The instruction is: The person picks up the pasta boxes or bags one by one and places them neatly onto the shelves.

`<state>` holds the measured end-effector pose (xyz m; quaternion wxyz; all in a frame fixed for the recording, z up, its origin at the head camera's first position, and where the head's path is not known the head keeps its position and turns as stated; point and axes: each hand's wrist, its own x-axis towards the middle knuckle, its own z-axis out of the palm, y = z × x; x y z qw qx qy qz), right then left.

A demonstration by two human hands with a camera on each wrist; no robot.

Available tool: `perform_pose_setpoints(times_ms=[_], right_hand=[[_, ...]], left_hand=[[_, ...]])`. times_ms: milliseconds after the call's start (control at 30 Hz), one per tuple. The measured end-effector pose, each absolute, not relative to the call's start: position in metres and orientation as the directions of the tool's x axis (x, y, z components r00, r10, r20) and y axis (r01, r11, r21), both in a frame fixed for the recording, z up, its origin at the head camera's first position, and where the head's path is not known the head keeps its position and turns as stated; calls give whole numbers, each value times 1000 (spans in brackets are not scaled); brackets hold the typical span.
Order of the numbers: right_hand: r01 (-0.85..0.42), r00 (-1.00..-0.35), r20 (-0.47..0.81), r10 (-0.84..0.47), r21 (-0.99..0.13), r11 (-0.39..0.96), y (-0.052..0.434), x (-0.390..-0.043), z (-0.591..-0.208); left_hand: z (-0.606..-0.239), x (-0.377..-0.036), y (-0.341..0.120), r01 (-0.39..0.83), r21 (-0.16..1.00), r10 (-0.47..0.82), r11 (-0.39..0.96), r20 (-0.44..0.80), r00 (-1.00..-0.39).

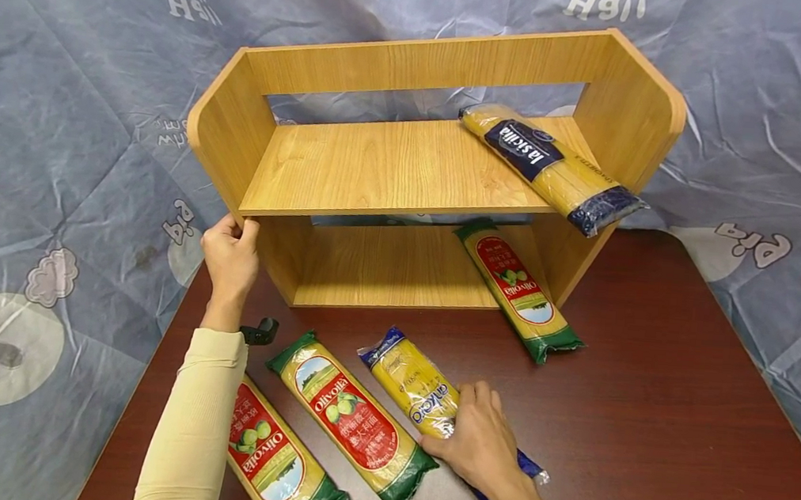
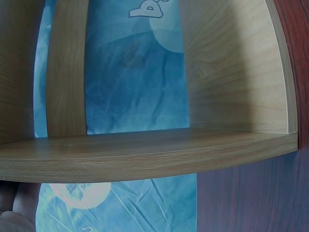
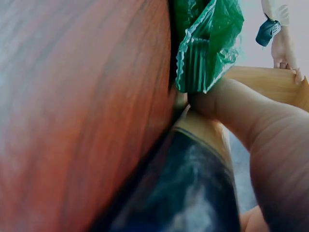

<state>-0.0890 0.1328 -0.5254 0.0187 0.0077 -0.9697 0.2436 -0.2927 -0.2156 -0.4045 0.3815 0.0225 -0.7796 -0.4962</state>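
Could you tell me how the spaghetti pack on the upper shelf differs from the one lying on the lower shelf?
The upper-shelf pack has dark blue ends and a dark blue label; the lower-shelf pack has green ends and a red oval label. The upper-shelf pack overhangs its board's front edge, while the lower-shelf pack's front end rests on the table. Both are long clear packs of yellow spaghetti, lie flat and slant the same way; no hand touches either.

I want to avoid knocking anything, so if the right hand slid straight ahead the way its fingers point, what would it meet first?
Probably the green-ended Olivolia spaghetti packet lying just left of the right hand, whose grip is already on the blue-ended yellow spaghetti packet; depth is unclear.
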Motion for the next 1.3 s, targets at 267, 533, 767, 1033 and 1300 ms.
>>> perform_pose_setpoints(times_ms=[267, 533, 767, 1033, 1300], right_hand=[[-33, -998, 66, -6, -421, 907, 129, -89, -526], [-41, -997, 73, -13, -403, 914, 127, -89, -524], [-46, -999, 41, -32, -408, 912, 126, -90, -523], [-60, -998, 11, -61, -424, 904, 125, -88, -521], [-77, -996, 3, -85, -454, 888, 123, -87, -518]], left_hand=[[-404, -293, -215, 339, 805, -426, 487, 558, -712], [-390, -281, -200, 373, 801, -439, 467, 577, -689], [-371, -264, -189, 385, 803, -432, 455, 577, -693], [-385, -276, -196, 381, 802, -436, 461, 578, -690], [-403, -292, -214, 345, 791, -417, 506, 574, -704]])
